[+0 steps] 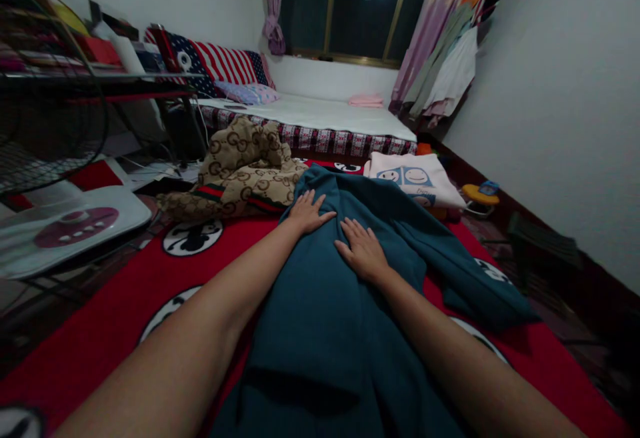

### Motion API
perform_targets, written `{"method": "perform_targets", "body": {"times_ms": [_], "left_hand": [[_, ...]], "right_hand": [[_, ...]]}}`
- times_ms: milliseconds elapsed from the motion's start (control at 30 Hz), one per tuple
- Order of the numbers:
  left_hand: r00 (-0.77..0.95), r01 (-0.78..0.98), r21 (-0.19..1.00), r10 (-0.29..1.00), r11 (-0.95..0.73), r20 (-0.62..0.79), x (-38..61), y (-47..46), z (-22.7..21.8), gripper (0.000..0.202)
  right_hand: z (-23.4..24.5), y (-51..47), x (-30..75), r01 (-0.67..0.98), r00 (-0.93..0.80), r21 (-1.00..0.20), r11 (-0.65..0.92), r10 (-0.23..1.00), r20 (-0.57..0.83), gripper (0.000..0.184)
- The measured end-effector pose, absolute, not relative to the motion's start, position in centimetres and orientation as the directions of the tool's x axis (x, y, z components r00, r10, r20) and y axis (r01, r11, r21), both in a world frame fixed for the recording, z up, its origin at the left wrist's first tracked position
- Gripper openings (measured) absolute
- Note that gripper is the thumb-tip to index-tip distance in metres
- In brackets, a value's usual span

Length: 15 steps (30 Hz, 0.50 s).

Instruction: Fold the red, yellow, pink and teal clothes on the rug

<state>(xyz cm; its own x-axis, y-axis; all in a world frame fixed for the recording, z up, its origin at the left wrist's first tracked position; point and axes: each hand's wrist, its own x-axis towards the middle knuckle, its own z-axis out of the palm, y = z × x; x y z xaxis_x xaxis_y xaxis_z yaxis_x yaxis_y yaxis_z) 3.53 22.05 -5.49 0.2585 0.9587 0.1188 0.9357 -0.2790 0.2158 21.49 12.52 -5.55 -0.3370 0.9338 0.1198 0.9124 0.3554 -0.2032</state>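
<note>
A dark teal garment [330, 331] lies spread on a red patterned blanket [100, 331] in front of me. My left hand [307, 213] rests flat on its upper left part, fingers spread, palm down. My right hand [361, 250] lies flat just beside it on the garment's middle, fingers stretched toward the left hand. Neither hand grips anything. One teal sleeve [470, 271] trails off to the right.
A crumpled tan monogram garment [240, 171] lies beyond the left hand. A folded white shirt with smiley faces [415, 178] sits to the far right. A low bed [320, 118] with pillows stands under the window. A fan [50, 158] and cluttered shelf stand left.
</note>
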Motion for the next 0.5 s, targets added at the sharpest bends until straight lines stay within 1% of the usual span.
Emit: {"method": "perform_targets", "body": {"times_ms": [100,200,400,500], "left_hand": [[0.26,0.942,0.192,0.96,-0.275,0.103,3.6,21.4,-5.6,0.08],[0.271,0.944,0.177,0.961,-0.277,0.058,3.4,19.7,-5.5,0.078],[0.399,0.901,0.182,0.917,-0.393,0.0,1.8,14.4,-5.5,0.077],[0.45,0.877,0.208,0.892,-0.434,-0.036,0.9,11.5,-5.2,0.071]], "right_hand": [[-5.7,12.5,21.5,0.915,-0.333,-0.194,0.353,0.934,0.131,0.061],[-5.6,12.3,21.4,0.919,-0.332,-0.178,0.353,0.933,0.139,0.061],[-5.1,10.9,21.0,0.937,-0.304,-0.137,0.32,0.944,0.127,0.058],[-4.7,9.1,21.6,0.927,-0.33,-0.144,0.346,0.936,0.121,0.056]]}}
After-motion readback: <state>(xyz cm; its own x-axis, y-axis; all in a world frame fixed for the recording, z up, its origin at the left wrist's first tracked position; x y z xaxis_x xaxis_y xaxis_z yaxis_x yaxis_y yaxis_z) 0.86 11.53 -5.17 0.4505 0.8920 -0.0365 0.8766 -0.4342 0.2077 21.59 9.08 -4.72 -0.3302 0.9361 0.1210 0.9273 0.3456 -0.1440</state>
